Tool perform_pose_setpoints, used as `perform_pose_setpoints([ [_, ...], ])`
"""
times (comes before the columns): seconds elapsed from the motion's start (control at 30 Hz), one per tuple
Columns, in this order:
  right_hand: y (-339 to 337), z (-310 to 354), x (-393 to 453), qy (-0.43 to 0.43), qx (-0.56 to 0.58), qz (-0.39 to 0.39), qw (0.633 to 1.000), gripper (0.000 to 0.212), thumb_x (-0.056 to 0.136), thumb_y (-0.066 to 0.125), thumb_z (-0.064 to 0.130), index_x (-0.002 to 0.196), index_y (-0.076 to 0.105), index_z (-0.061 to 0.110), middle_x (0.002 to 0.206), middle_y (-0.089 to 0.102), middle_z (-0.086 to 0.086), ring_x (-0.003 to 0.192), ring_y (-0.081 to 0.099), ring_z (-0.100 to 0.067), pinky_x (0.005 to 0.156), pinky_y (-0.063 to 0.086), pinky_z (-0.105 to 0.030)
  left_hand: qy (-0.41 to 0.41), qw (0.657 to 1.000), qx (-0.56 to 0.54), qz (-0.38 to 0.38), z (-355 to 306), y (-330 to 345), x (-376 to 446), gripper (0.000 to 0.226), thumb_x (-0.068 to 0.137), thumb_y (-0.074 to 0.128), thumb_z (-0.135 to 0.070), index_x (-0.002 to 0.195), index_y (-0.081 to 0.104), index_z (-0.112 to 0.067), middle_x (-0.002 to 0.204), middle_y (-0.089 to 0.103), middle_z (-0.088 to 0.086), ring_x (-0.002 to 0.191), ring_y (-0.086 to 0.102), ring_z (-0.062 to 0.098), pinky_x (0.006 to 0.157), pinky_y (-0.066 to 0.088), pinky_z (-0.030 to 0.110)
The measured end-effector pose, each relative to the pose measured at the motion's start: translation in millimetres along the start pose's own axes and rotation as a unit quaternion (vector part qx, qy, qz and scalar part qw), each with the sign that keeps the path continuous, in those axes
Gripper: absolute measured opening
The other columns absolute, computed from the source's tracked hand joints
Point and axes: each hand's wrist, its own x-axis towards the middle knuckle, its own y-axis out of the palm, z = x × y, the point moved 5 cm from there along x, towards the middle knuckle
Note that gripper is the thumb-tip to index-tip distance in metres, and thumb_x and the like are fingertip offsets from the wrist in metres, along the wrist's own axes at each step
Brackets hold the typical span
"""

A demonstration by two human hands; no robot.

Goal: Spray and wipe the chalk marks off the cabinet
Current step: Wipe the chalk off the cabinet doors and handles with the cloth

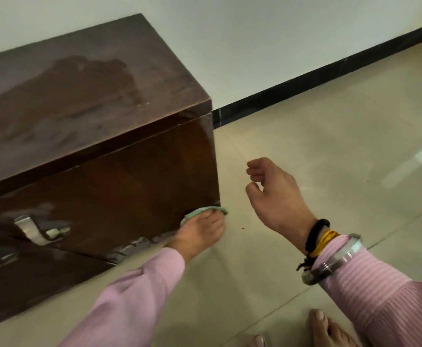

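A low dark brown cabinet (99, 136) stands against the wall, its top smeared with damp wipe traces. White chalk marks (139, 245) run along the lower front edge of its door. My left hand (201, 232) presses a pale green cloth (205, 211) flat against the cabinet's front, close to its lower right corner, just above the chalk marks. My right hand (274, 194) hovers over the floor to the right of the cabinet, fingers loosely curled and holding nothing. No spray bottle is in view.
Metal handles (33, 230) stick out of the cabinet front at the left. Beige floor tiles (330, 146) spread to the right, with a black skirting strip (330, 73) along the white wall. My bare feet (327, 329) are at the bottom edge.
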Motion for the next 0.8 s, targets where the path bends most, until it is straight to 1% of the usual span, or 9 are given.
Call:
perform_pose_setpoints([
  [0.07, 1, 3, 1, -0.002, -0.004, 0.007, 1.0, 0.041, 0.09, 0.054, 0.011, 0.131, 0.054, 0.014, 0.121, 0.064, 0.002, 0.106, 0.059, -0.009, 0.089, 0.042, -0.018, -0.023, 1.0, -0.018, -0.004, 5, -13, 14, 0.04, 0.083, 0.047, -0.012, 0.116, 0.069, -0.02, 0.121, 0.067, 0.001, 0.109, 0.06, 0.018, 0.096, 0.045, 0.031],
  [0.13, -1, 4, 3, -0.001, -0.001, 0.007, 1.0, 0.041, 0.09, 0.054, 0.012, 0.131, 0.054, 0.014, 0.12, 0.064, 0.003, 0.105, 0.059, -0.008, 0.088, 0.042, -0.018, -0.104, 0.991, -0.038, -0.072, 15, -27, 2, 0.046, 0.084, 0.049, -0.007, 0.127, 0.063, -0.016, 0.136, 0.06, 0.006, 0.118, 0.057, 0.023, 0.1, 0.046, 0.034],
  [0.27, -4, 2, 3, 0.007, 0.0, 0.007, 1.0, 0.041, 0.09, 0.054, 0.012, 0.131, 0.055, 0.014, 0.121, 0.064, 0.003, 0.107, 0.06, -0.01, 0.091, 0.045, -0.021, -0.254, 0.953, -0.089, -0.139, 15, -16, -66, 0.04, 0.088, 0.042, -0.009, 0.119, 0.067, -0.012, 0.131, 0.065, 0.008, 0.115, 0.052, 0.03, 0.097, 0.047, 0.042],
  [0.37, -2, 0, 0, 0.008, -0.008, 0.016, 1.0, 0.04, 0.091, 0.054, 0.013, 0.13, 0.056, 0.015, 0.121, 0.064, 0.003, 0.107, 0.06, -0.01, 0.09, 0.044, -0.02, -0.184, 0.98, -0.06, -0.041, -2, 33, -97, 0.04, 0.085, 0.043, -0.012, 0.109, 0.075, -0.013, 0.12, 0.071, 0.009, 0.112, 0.056, 0.028, 0.098, 0.039, 0.041],
  [0.47, 0, -3, -5, 0.007, -0.02, 0.022, 1.0, 0.039, 0.09, 0.054, 0.013, 0.129, 0.057, 0.015, 0.12, 0.065, 0.004, 0.106, 0.06, -0.01, 0.089, 0.043, -0.02, -0.065, 0.996, -0.023, 0.06, -8, 59, -84, 0.033, 0.077, 0.066, -0.02, 0.108, 0.077, -0.016, 0.113, 0.074, 0.003, 0.105, 0.068, 0.021, 0.101, 0.042, 0.035],
  [0.53, 3, -2, -6, 0.003, -0.027, 0.024, 0.999, 0.038, 0.09, 0.054, 0.013, 0.129, 0.057, 0.015, 0.12, 0.065, 0.003, 0.106, 0.06, -0.011, 0.089, 0.043, -0.021, -0.017, 0.999, -0.019, 0.048, -9, 56, -61, 0.039, 0.077, 0.069, -0.019, 0.116, 0.073, -0.015, 0.116, 0.071, 0.002, 0.11, 0.065, 0.021, 0.105, 0.038, 0.035],
  [0.6, 6, 4, -8, 0.001, -0.028, 0.029, 0.999, 0.038, 0.091, 0.054, 0.014, 0.129, 0.057, 0.014, 0.121, 0.065, 0.002, 0.107, 0.06, -0.012, 0.09, 0.044, -0.023, -0.001, 0.999, -0.033, 0.019, -9, 41, -47, 0.043, 0.086, 0.054, -0.015, 0.129, 0.061, -0.012, 0.12, 0.067, 0.004, 0.114, 0.061, 0.023, 0.106, 0.039, 0.035],
  [0.7, 7, 13, -7, -0.016, -0.034, 0.032, 0.999, 0.037, 0.093, 0.054, 0.015, 0.13, 0.057, 0.016, 0.122, 0.064, 0.004, 0.108, 0.06, -0.012, 0.09, 0.045, -0.023, -0.043, 0.999, -0.019, -0.024, 1, 26, -59, 0.048, 0.089, 0.036, -0.009, 0.133, 0.053, -0.009, 0.121, 0.067, 0.007, 0.111, 0.061, 0.024, 0.098, 0.047, 0.034],
  [0.8, 2, 13, -7, -0.017, -0.04, 0.031, 0.999, 0.036, 0.094, 0.054, 0.016, 0.13, 0.057, 0.017, 0.123, 0.064, 0.005, 0.109, 0.06, -0.011, 0.089, 0.044, -0.023, -0.109, 0.992, -0.059, -0.03, 8, 27, -112, 0.044, 0.084, 0.04, -0.012, 0.125, 0.058, -0.013, 0.119, 0.069, 0.007, 0.103, 0.064, 0.026, 0.086, 0.048, 0.036],
])
